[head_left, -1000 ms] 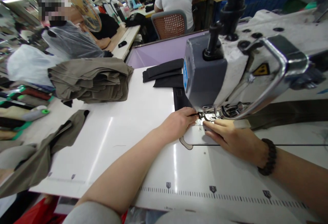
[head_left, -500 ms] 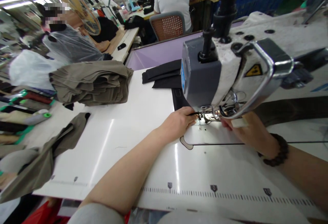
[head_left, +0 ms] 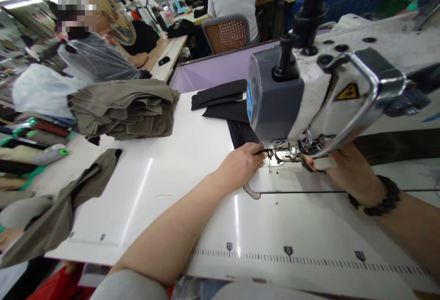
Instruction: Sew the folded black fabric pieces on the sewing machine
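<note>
A grey and white sewing machine [head_left: 275, 103] stands before me, its metal presser foot and needle plate [head_left: 283, 155] between my hands. My left hand [head_left: 239, 166] is left of the needle, fingers closed at a thin black strip that points to the foot. A black fabric piece [head_left: 240, 130] runs up to these fingers; whether it joins the strip is hidden. My right hand [head_left: 350, 174], with a pale wrap on one finger and a beaded bracelet at the wrist, is curled right of the foot. Dark brown fabric [head_left: 395, 145] extends behind it, and a dark edge shows by its fingertips.
Black folded strips [head_left: 220, 94] lie behind the machine head. A stack of brown cloth pieces [head_left: 127, 107] sits at left, beside thread spools [head_left: 37, 155] and a hanging brown piece [head_left: 75, 199]. A ruler scale [head_left: 288, 258] marks the table front. Other people work beyond a chair [head_left: 227, 34].
My right hand has shifted slightly right, away from the presser foot, and a dark cloth edge now shows by its fingertips. My left hand stays nearly in place. The view has shifted a little.
</note>
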{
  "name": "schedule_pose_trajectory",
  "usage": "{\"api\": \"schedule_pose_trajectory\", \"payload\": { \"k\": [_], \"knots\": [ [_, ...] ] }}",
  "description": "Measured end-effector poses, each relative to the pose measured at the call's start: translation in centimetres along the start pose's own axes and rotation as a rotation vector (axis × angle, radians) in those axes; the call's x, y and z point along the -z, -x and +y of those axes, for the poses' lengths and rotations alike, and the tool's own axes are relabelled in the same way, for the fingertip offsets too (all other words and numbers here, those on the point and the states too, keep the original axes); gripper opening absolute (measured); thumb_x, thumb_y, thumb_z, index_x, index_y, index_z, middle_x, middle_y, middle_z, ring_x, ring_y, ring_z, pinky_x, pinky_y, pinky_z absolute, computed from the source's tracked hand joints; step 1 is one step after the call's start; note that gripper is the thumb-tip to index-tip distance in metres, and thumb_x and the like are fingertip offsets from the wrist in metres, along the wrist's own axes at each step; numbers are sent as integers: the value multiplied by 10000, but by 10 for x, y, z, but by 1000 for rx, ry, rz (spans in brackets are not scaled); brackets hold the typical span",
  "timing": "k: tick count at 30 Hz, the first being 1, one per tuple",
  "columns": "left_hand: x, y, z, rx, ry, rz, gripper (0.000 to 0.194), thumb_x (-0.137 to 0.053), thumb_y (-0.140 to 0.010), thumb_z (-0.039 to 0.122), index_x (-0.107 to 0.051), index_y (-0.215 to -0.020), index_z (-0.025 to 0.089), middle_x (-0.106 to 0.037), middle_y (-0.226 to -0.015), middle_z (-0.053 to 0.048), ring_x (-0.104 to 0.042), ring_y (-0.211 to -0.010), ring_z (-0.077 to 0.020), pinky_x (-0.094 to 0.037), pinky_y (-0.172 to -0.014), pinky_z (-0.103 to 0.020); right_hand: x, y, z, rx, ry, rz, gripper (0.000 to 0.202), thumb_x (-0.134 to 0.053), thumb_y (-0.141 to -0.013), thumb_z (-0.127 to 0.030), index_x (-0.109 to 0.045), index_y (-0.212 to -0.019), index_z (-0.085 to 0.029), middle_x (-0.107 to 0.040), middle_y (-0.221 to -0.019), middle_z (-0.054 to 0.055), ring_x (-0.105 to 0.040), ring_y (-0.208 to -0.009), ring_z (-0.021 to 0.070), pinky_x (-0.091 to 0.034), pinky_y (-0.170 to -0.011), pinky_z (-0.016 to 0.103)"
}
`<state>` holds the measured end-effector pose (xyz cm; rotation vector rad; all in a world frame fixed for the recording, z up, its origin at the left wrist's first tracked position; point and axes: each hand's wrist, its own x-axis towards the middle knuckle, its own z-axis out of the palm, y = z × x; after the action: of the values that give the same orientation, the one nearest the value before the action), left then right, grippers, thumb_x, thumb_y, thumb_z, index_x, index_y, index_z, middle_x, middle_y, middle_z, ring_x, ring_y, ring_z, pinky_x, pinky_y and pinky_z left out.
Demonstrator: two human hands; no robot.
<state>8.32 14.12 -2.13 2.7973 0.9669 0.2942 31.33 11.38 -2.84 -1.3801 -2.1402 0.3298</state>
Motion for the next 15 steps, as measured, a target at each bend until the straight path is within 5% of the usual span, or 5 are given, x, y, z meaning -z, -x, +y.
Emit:
{"api": "schedule_pose_trajectory", "payload": {
  "k": [8, 12, 15],
  "knots": [
    [9, 2, 11, 29, -60, -67, 198, -488, -876, 216, -614, -991, 117, -579, -1095, -92, -529, -996, -222, -483, -835, -337, 1, 0, -5, -34, -128, -64, 480, -250, -921, -338, -485, -522, -212, -542, -486, 25, -542, -485, 144, -439, -492, 276],
    [17, 8, 20, -5, -98, -142, 216, -497, -873, 270, -632, -918, 107, -585, -974, -102, -553, -881, -215, -486, -784, -334, -9, 8, -17, 189, 0, -179, 304, -396, -884, -348, -652, -881, -185, -659, -774, 54, -616, -732, 178, -476, -621, 280],
    [17, 11, 26, -18, -67, -172, 237, -503, -871, 289, -630, -922, 96, -571, -937, -106, -556, -883, -215, -475, -799, -328, -18, 13, -20, 294, 171, -196, 335, -389, -895, -325, -585, -1131, -190, -660, -928, 74, -619, -772, 179, -483, -616, 288]
  ]
}}
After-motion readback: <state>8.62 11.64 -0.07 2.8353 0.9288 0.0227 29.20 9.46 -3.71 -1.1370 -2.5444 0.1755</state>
